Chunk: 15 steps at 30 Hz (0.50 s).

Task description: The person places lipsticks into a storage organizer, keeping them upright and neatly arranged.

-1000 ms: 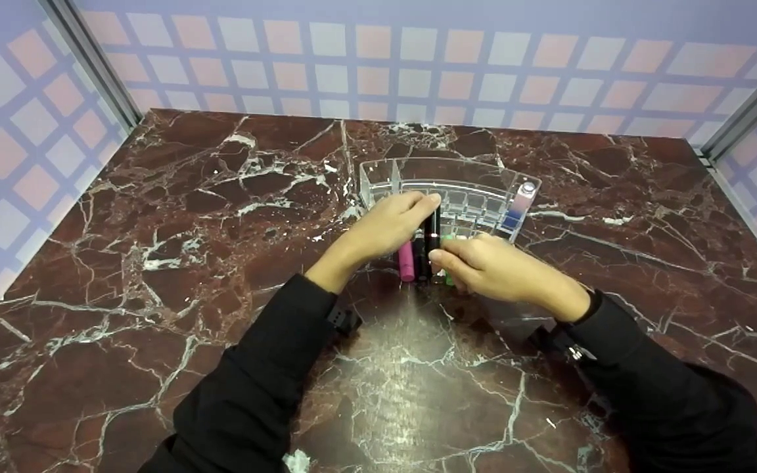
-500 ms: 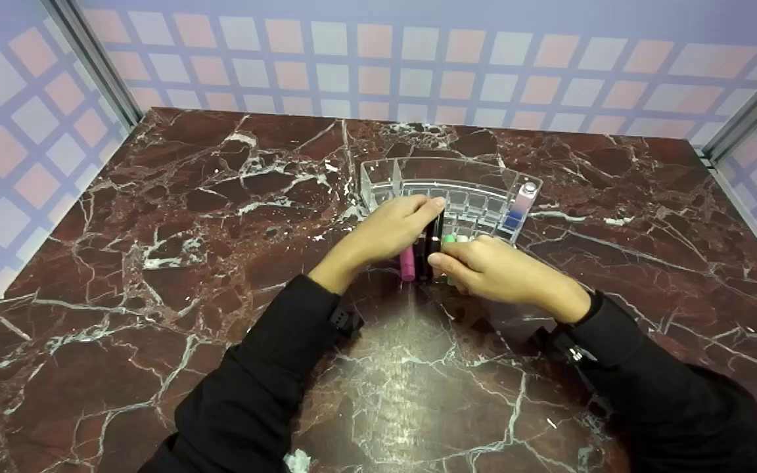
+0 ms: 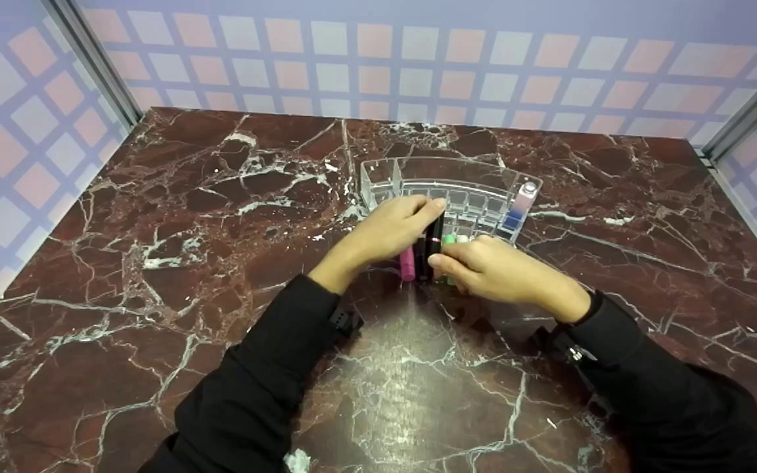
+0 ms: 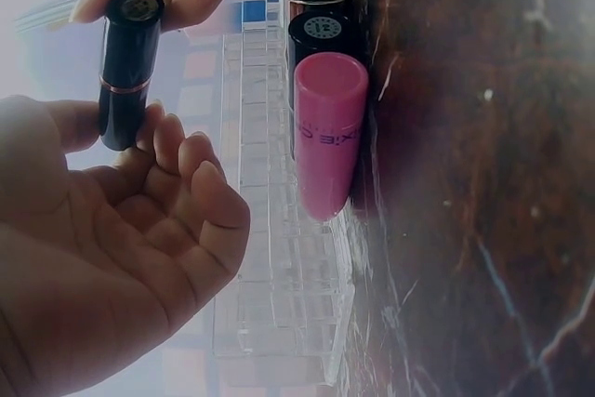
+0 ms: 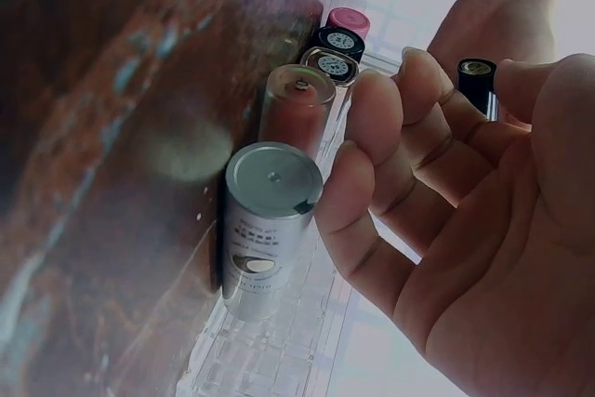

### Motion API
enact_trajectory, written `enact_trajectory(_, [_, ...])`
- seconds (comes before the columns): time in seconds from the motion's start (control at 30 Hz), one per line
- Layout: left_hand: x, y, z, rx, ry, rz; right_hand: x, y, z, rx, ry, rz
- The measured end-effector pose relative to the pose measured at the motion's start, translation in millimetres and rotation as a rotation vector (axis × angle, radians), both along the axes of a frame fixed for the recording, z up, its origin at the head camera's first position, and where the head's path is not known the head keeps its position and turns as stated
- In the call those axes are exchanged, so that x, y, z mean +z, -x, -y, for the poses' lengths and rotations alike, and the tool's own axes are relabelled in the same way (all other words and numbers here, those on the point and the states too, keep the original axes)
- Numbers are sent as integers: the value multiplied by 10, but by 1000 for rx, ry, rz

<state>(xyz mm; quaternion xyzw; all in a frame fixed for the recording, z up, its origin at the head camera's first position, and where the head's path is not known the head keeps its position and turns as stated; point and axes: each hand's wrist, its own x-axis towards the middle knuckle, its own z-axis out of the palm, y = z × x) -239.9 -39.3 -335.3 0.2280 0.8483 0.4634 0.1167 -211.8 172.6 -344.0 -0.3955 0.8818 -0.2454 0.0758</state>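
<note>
Between both hands is a black lipstick tube with a thin rose-gold band. My left hand pinches its far end between thumb and fingers. Near the other end, my right hand pinches it with thumb and forefinger. The tube is held above a clear acrylic organizer. Below the hands, a row of tubes stands along the organizer's front: a pink tube, a black-ended tube, a gold-rimmed tube, a clear-ended reddish tube and a silver-ended tube. In the head view the hands partly hide them.
A pink-and-blue tube lies at the organizer's right side. Green and white caps show just behind my right hand. The table is dark red marble pattern, bounded by tiled-pattern panels at the back and sides.
My hands and the black lipstick tube have shifted very slightly, with the tube leaning a little more to the right at its far end. The grip of both hands stays the same.
</note>
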Motion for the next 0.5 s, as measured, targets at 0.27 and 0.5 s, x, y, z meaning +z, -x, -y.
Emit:
enact_trajectory(0.27, [24,0,15,35,-15,-15,2,20,-36,-3,-6,-58])
enact_trajectory(0.5, [86,7,56,128,-64,-116,44,88,-131,-24,-7,-115])
